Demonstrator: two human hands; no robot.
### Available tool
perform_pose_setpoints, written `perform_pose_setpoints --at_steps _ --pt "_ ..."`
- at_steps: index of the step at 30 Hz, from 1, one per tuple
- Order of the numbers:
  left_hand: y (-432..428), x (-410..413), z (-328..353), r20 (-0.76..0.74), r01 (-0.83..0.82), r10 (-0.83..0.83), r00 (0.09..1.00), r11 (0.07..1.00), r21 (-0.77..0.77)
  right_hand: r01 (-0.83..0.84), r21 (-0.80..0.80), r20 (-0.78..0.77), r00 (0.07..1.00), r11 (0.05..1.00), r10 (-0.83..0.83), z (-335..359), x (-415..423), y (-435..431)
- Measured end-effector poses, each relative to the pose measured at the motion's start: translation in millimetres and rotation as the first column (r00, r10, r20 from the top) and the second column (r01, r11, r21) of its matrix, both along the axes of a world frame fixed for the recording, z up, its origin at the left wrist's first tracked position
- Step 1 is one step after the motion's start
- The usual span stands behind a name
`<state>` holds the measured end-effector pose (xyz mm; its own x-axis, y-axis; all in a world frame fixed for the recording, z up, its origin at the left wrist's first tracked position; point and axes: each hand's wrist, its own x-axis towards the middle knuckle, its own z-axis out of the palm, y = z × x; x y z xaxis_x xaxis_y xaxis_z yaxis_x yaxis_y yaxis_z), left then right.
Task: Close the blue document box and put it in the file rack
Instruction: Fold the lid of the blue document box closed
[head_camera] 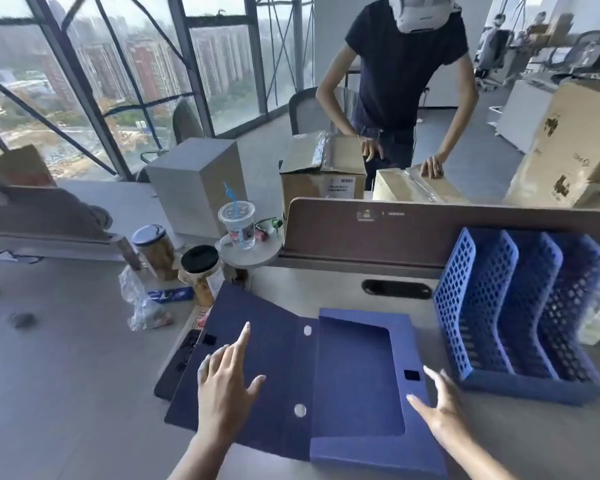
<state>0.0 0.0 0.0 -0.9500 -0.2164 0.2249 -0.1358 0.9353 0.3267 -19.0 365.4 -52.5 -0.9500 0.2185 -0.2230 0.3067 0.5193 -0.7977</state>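
The blue document box [357, 375] lies open and flat on the desk in front of me, its lid flap [257, 341] spread out to the left. My left hand [226, 379] hovers over the lid flap with fingers apart, holding nothing. My right hand [440, 407] is at the box's right edge, fingers spread, near a black fastener patch. The blue perforated file rack [513, 306] stands to the right of the box, its slots empty.
A desk divider [430, 230] runs behind the box and rack. Jars [201, 271], a plastic cup [238, 221] and a crumpled bag [142, 303] crowd the left rear. A person stands beyond the divider among cardboard boxes [323, 168].
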Motion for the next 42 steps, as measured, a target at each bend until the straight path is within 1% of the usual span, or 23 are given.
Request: perform_pose_setpoints --at_steps 1,2,3,4,6,7,9,12,15,18,21,23,25,27,29,30,31,33,35,37,39,42 --pt "-3.0 4.1 -4.5 0.072 -0.019 0.018 0.997 1.0 0.009 0.006 -0.027 0.04 0.999 1.0 -0.005 -3.8 3.2 -2.1" --pt "-4.8 7.4 -8.0 0.093 -0.071 0.071 0.993 0.997 0.0 0.025 -0.049 0.074 0.997 0.998 -0.022 -2.2 5.5 -5.9" --pt "-9.2 12.7 -15.0 0.149 -0.112 0.115 0.982 0.993 -0.03 0.025 -0.062 0.103 0.995 0.998 -0.018 -3.5 10.3 -9.2" --pt "-13.6 16.0 -18.6 0.208 -0.156 0.163 0.964 0.986 -0.049 0.01 -0.074 0.13 0.992 0.997 -0.001 -4.0 14.9 -13.2" --pt "-20.3 16.7 -24.1 0.256 -0.198 0.21 0.943 0.978 -0.073 -0.037 -0.067 0.175 0.983 0.997 0.049 -11.0 20.9 -17.3" --pt "-23.5 16.1 -25.2 0.251 -0.217 0.235 0.939 0.971 -0.098 -0.076 -0.06 0.185 0.979 0.995 0.086 -15.5 22.2 -17.6" --pt "-28.2 15.5 -21.3 0.238 -0.251 0.268 0.934 0.963 -0.099 -0.138 -0.035 0.199 0.97 0.99 0.142 -25.9 25.0 -17.5" --pt "-35.4 11.2 -16.9 0.271 -0.318 0.336 0.902 0.942 -0.108 -0.135 0.019 0.216 0.968 0.991 0.128 -33.8 22.9 -15.8" --pt "-42.4 8.3 -13.3 0.294 -0.351 0.378 0.878 0.926 -0.14 -0.149 0.078 0.236 0.963 0.986 0.127 -34.8 18.4 -16.1" --pt "-50.8 5.2 -3.3 0.288 -0.351 0.396 0.872 0.916 -0.195 -0.167 0.128 0.257 0.958 0.978 0.13 -35.6 14.3 -17.2" --pt "-59.8 -0.6 12.9 0.279 -0.307 0.36 0.89 0.927 -0.215 -0.202 0.124 0.255 0.953 0.971 0.166 -35.3 12.3 -17.9" --pt "-59.6 -3.2 27.2 0.269 -0.26 0.289 0.919 0.956 -0.138 -0.217 0.122 0.259 0.949 0.969 0.18 -35.6 12.3 -20.1" --pt "-55.8 -5.0 42.2 0.24 -0.248 0.226 0.944 0.967 0.065 -0.224 0.11 0.271 0.944 0.968 0.188 -35.4 12.2 -24.4" --pt "-50.5 -7.9 56.6 0.194 -0.238 0.187 0.963 0.927 0.291 -0.235 0.089 0.311 0.93 0.968 0.197 -31.1 11.2 -29.5" --pt "-45.3 -13.3 66.8 0.154 -0.168 0.112 0.982 0.89 0.423 -0.241 0.094 0.357 0.914 0.966 0.194 -22.4 8.7 -34.9" --pt "-41.9 -16.6 70.8 0.149 -0.127 0.063 0.987 0.872 0.473 -0.248 0.111 0.355 0.914 0.962 0.195 -17.5 6.7 -38.5" --pt "-37.6 -19.4 75.0 0.156 -0.092 0.013 0.988 0.852 0.515 -0.257 0.123 0.317 0.925 0.959 0.208 -12.1 4.6 -42.4" --pt "-25.7 -22.9 82.1 0.18 -0.018 -0.108 0.978 0.813 0.582 -0.264 0.077 0.16 0.955 0.961 0.25 4.0 1.3 -52.7" --pt "-9.9 -23.3 83.7 0.178 0.072 -0.245 0.953 0.754 0.653 -0.266 -0.066 0.005 0.964 0.962 0.267 27.0 -1.8 -65.7" --pt "10.5 -24.0 78.9 0.15 0.127 -0.326 0.933 0.691 0.712 -0.27 -0.214 -0.089 0.962 0.939 0.257 54.0 -4.2 -79.3" --pt "30.2 -27.0 66.2 0.119 0.142 -0.332 0.936 0.663 0.735 -0.252 -0.306 -0.149 0.965 0.918 0.216 78.0 -5.8 -90.4" --pt "54.6 -31.3 42.2 0.127 0.112 -0.287 0.95 0.687 0.718 -0.221 -0.368 -0.166 0.971 0.903 0.171 100.6 -5.4 -99.2"
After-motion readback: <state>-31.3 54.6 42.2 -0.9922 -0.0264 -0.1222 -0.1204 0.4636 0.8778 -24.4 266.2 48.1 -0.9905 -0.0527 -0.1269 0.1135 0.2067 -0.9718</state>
